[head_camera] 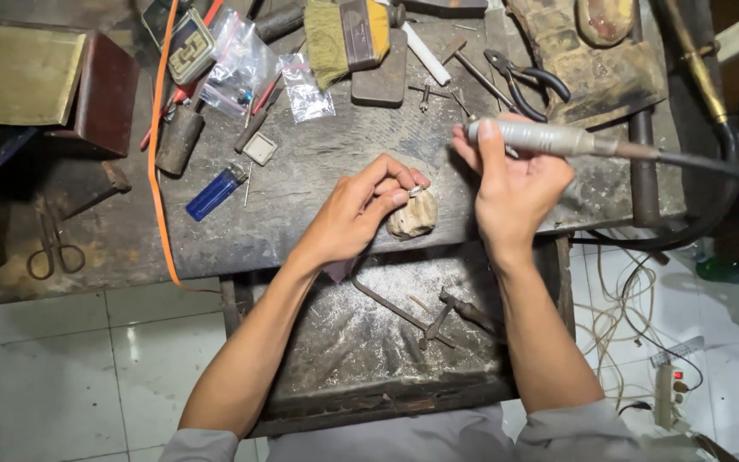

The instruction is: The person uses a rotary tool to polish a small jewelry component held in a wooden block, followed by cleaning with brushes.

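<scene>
My left hand [359, 208] pinches a small silvery metal piece [416, 191] between thumb and forefinger, resting it on a worn pale bench peg [413, 217] at the workbench edge. My right hand [513, 181] grips a grey rotary tool handpiece [540, 138] held sideways; its tip points left, just above and to the right of the metal piece. A dark flexible shaft [712, 167] runs from the handpiece off to the right.
The worn grey workbench [318, 171] carries a blue lighter [215, 192], black pliers [523, 79], a brush [344, 32], plastic bags [241, 64], scissors [53, 248] and a brown box [53, 81]. A dusty pulled-out drawer [387, 342] holds metal tools. Cables and a power strip [667, 395] lie on the tiled floor.
</scene>
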